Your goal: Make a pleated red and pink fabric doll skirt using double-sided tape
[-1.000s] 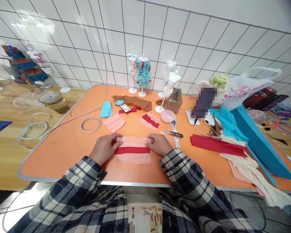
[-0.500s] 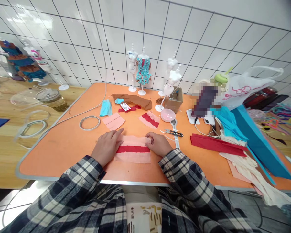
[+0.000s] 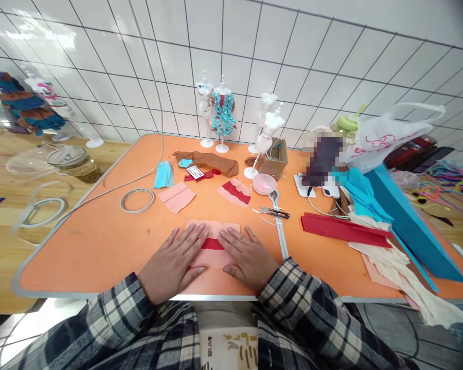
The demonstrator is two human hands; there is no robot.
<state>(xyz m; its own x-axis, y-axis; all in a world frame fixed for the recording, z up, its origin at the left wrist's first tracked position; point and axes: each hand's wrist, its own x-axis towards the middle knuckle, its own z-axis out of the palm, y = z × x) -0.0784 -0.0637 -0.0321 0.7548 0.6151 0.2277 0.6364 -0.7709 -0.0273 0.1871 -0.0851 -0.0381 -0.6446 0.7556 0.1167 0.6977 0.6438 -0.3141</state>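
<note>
A pink sheet of crepe paper [image 3: 213,259] with a red strip [image 3: 212,244] across its middle lies flat near the table's front edge. My left hand [image 3: 175,259] rests palm down over its left side, fingers stretched out. Over the right side my right hand [image 3: 247,254] lies flat in the same way, fingers slightly spread. Between the hands, the central part of the sheet shows; its side edges are partly covered. Beyond it lie a plain pink piece [image 3: 176,197] and a smaller pink piece with a red band [image 3: 234,192].
White mini mannequins [image 3: 270,128] stand at the back, one in a blue ruffled dress [image 3: 223,115]. Right of my hands are thread snips [image 3: 273,212], a pink bowl [image 3: 264,184] and folded red paper [image 3: 345,229]. A tape roll [image 3: 138,209] lies left.
Both hands have moved from pinching or holding the sheet's upper sides to lying flat on it, fingers extended. The view has shifted slightly.
</note>
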